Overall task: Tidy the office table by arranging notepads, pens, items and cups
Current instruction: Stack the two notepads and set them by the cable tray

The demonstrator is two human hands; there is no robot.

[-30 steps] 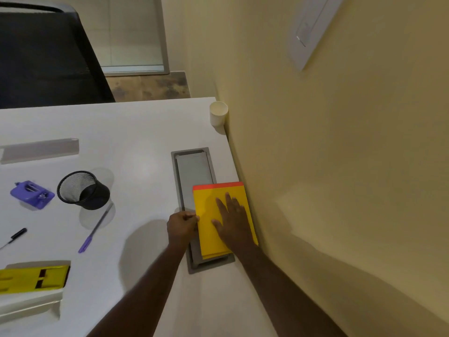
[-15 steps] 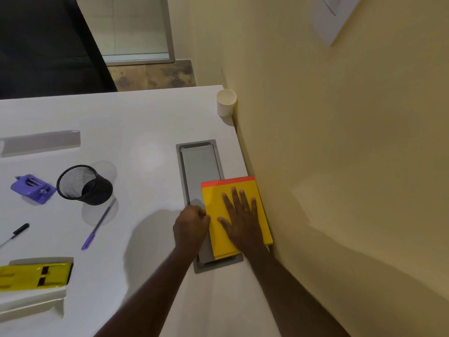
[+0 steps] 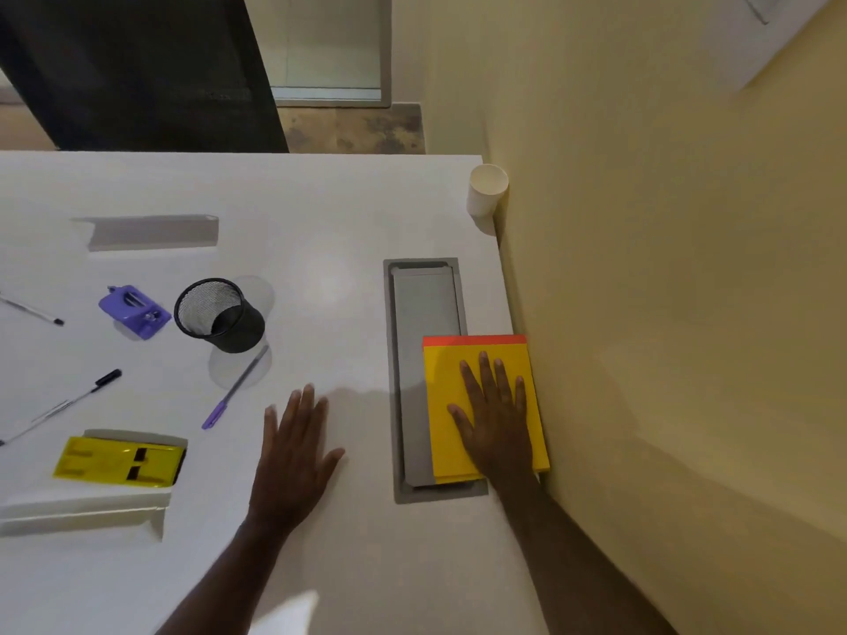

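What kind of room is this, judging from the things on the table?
Most likely an office desk: a mesh pen cup, loose pens, a yellow notepad and a cable hatch set into the white table.

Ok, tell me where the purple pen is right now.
In the head view the purple pen lies left of centre on the white table, just below the black mesh cup.

The notepad [image 3: 481,359] lies at the surface's [image 3: 321,213] 3 o'clock edge against the wall [image 3: 664,268], overlapping the hatch [image 3: 424,304]. The cup [image 3: 486,190] stands at 1 o'clock. The holder [image 3: 220,313] is at 10 o'clock, with a punch [image 3: 133,309] to its left and a pen [image 3: 236,389] just before it.
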